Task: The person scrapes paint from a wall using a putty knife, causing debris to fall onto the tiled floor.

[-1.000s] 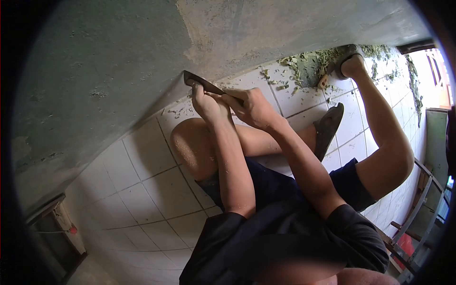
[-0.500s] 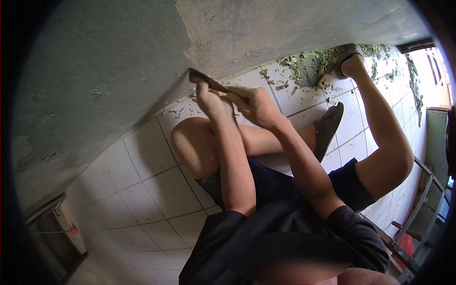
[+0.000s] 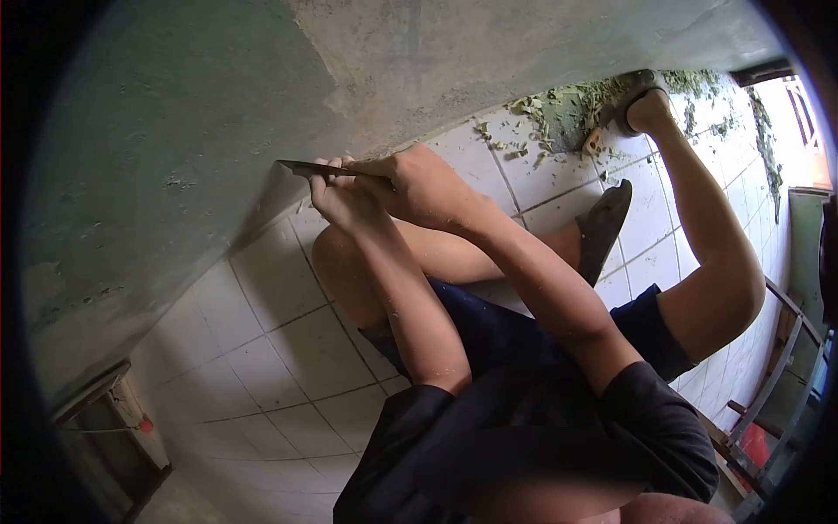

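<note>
A dark flat-bladed scraper point(image 3: 321, 168) has its tip against the green-grey painted wall point(image 3: 201, 140). My right hand point(image 3: 425, 188) is wrapped round its handle end. On the blade side, my left hand point(image 3: 342, 201) has its fingers closed on the scraper, close beside my right hand. Above the hands the wall shows a bare, pale brownish patch point(image 3: 384, 52) with a ragged paint edge.
Paint flakes point(image 3: 602, 98) lie along the wall's foot on the white tiled floor point(image 3: 323, 349). My bent legs and sandals point(image 3: 604, 229) are at the right. A metal frame point(image 3: 777, 375) stands lower right, a wooden frame point(image 3: 131, 419) lower left.
Both hands and the scraper have moved left along the wall, and the blade now lies flatter. The right hand covers more of the left wrist area.
</note>
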{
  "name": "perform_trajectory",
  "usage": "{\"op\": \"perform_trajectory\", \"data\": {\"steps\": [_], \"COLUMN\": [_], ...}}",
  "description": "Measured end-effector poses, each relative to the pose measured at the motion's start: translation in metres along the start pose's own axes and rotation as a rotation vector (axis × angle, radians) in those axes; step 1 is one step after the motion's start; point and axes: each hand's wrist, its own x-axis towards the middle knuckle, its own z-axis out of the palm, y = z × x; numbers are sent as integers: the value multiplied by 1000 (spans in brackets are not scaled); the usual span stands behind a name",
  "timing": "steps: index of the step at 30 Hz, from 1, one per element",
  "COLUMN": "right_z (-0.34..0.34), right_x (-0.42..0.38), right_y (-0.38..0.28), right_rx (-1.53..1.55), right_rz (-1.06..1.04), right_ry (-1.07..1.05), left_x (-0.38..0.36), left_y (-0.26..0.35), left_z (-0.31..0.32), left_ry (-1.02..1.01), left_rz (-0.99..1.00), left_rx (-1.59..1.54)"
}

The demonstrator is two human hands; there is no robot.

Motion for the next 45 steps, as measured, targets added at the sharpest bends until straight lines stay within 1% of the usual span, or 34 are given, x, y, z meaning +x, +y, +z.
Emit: {"op": "perform_trajectory", "data": {"steps": [1, 2, 3, 4, 6, 8, 9, 10, 11, 12, 14, 15, 16, 18, 20, 21, 22, 24, 25, 26, 27, 28, 30, 32, 33, 34, 36, 37, 38, 40, 42, 43, 44, 45], "right_z": [0, 1, 2, -5, -23, -44, -51, -59, -64, -67, -57, -49, -40, -38, -55, -62, -74, -74, -67, -57, -54, -55, -55, -64, -73, -67, -48, -39, -40, -41, -51, -61, -56, -46], "right_x": [-2, -3, -10, -17, -35, -48, -53, -56, -55, -53, -44, -42, -41, -45, -43, -45, -43, -37, -31, -25, -25, -28, -33, -36, -40, -37, -32, -29, -25, -30, -38, -37, -34, -30], "right_y": [-1, 1, 10, 14, 26, 38, 45, 51, 50, 49, 32, 20, 17, 11, 9, 13, 6, 5, 1, -3, -3, -1, 2, 6, 3, 3, 4, -1, -8, -5, 0, -7, -8, -9], "right_rx": [22, 39, 120, 119, 300, 524, 573, 539, 514, 490, 385, 472, 473, 504, 406, 349, 316, 238, 193, 149, 115, 115, 103, 253, 275, 278, 159, 85, -41, -34, 153, 167, 170, 81], "right_rz": [4, 4, -109, -109, 179, 430, 454, 489, 503, 513, 435, 509, 461, 465, 521, 489, 536, 457, 377, 301, 346, 351, 345, 367, 491, 484, 336, 331, 372, 344, 441, 499, 492, 430], "right_ry": [2, 2, 112, 107, 19, -21, 9, 17, 14, 10, 10, -23, -34, 2, 2, 31, 30, 23, 10, -1, 4, 2, 18, 116, 83, 80, 72, 58, -28, -3, 127, 122, 121, 108], "left_x": [-4, -6, -9, -15, -25, -22, -19, -19, -28, -31, -24, -20, -18, -19, -23, -28, -25, -28, -21, -21, -25, -23, -18, -26, -28, -29, -11, -11, -7, -4, -28, -28, -29, -18], "left_y": [0, -4, -9, -17, -39, -66, -75, -83, -84, -82, -77, -69, -58, -59, -69, -73, -80, -75, -69, -57, -56, -60, -68, -80, -81, -82, -76, -73, -62, -68, -76, -77, -80, -79], "left_z": [10, 18, 24, 29, 48, 42, 38, 36, 54, 67, 46, 34, 30, 31, 41, 47, 53, 54, 37, 36, 38, 36, 34, 42, 49, 53, 13, 9, 4, 3, 39, 46, 45, 26], "left_ry": [131, 125, 170, 221, 304, 261, 253, 244, 262, 334, 128, 186, 110, 152, 147, 106, 196, 170, 34, -101, 13, 17, 35, -17, 34, 90, -124, -73, -57, -109, 30, 112, 42, -76], "left_rz": [38, 44, 49, 49, 0, -82, -138, -193, -157, -153, -101, -130, -131, -168, -174, -199, -223, -257, -248, -242, -175, -178, -212, -184, -295, -265, -313, -105, -229, -337, -202, -299, -305, -346], "left_rx": [36, 31, 54, 80, 174, 165, 180, 194, 134, 110, 80, 62, 33, -3, -89, -68, 35, -77, -141, -205, -67, -68, -247, -63, -120, -103, -389, -149, -271, -487, -85, -166, -190, -341]}}
